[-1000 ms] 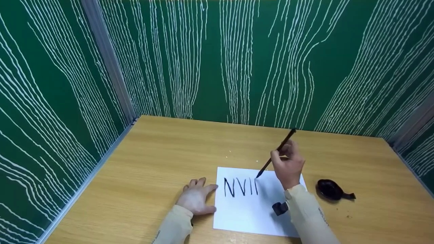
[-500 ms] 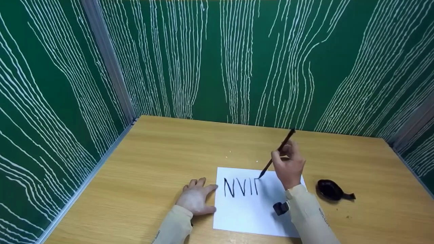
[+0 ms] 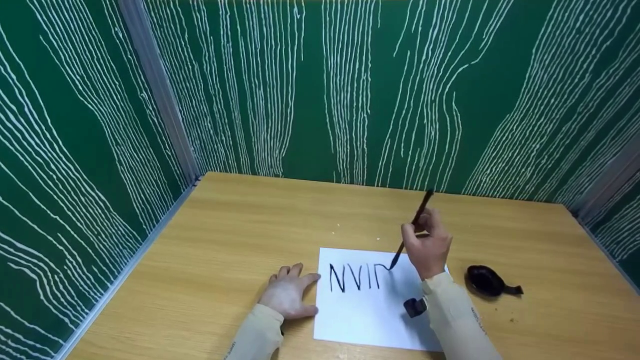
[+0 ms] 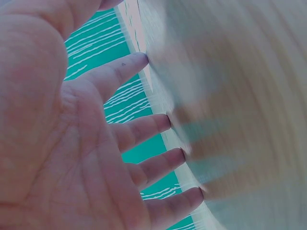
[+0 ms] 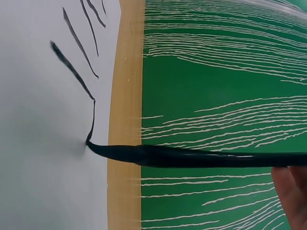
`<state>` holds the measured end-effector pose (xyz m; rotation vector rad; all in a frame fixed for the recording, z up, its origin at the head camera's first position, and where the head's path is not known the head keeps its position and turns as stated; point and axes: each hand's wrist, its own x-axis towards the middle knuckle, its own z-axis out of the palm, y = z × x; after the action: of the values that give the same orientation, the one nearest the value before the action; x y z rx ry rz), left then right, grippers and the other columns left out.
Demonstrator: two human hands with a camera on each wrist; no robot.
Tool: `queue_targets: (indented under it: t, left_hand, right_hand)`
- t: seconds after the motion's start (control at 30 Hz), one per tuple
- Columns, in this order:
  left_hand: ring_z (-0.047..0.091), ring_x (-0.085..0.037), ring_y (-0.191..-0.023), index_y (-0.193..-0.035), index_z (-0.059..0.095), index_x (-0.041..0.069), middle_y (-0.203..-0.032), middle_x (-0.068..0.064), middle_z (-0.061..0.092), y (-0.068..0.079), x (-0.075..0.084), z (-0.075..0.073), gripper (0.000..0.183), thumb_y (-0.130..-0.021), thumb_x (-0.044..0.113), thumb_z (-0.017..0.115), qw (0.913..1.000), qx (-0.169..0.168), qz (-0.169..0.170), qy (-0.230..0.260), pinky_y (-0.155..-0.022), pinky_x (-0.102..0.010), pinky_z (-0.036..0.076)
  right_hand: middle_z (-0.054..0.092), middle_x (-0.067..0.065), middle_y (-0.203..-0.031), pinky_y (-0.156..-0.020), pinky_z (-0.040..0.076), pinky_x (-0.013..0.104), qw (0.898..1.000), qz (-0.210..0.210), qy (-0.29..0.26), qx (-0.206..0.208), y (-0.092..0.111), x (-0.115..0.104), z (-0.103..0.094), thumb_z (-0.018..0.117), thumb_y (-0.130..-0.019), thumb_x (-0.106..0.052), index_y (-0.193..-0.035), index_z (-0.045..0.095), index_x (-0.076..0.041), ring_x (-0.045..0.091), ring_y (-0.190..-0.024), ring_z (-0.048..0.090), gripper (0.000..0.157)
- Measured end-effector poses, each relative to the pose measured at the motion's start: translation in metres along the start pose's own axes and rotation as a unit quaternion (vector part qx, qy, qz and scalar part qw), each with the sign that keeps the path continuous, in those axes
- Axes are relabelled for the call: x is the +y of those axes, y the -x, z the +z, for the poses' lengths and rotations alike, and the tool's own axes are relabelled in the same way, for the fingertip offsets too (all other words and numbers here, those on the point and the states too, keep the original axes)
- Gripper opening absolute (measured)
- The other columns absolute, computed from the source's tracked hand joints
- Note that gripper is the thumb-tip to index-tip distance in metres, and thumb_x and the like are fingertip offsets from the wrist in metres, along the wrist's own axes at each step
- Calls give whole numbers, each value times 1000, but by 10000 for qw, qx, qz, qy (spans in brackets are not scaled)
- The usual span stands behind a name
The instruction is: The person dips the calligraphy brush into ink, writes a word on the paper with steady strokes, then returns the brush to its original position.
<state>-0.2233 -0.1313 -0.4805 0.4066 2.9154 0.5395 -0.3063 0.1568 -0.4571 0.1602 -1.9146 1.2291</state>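
Observation:
My right hand (image 3: 426,247) holds a dark brush (image 5: 187,156) between thumb and fingers, its handle slanting up toward the back wall. The bent brush tip touches a white sheet of paper (image 3: 360,320) at the end of a thin black line. Black strokes (image 3: 356,277) reading like N, V, I and a partly drawn letter run along the upper part of the sheet. My left hand (image 3: 287,295) rests with spread fingers at the paper's left edge; in the left wrist view its fingertips (image 4: 193,195) press on the table.
A small black dish with a short handle (image 3: 486,280) stands on the wooden table (image 3: 225,225) right of the paper. A dark block-shaped thing (image 3: 415,307) shows beside the right wrist, over the paper. Green walls with white lines (image 3: 310,100) enclose the table.
The brush tip has moved right and slightly down, extending the last letter's line from its top. My right hand shifted slightly right with it; my left hand stays in place.

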Motion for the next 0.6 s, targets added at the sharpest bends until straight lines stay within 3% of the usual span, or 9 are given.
queue_targets:
  t: [0.6]
  left_hand:
    - [45,-51,-144,-149,60,19,-159,-26,48,0,0,0,75,-80,40,79,10000,31,34,-63,-115,-74,39]
  right_hand:
    - [69,16,-77,-65,51,7,9984,-440,-247,-274,3,-8,2,64,-82,11,-102,65,3,-4,-68,57,21]
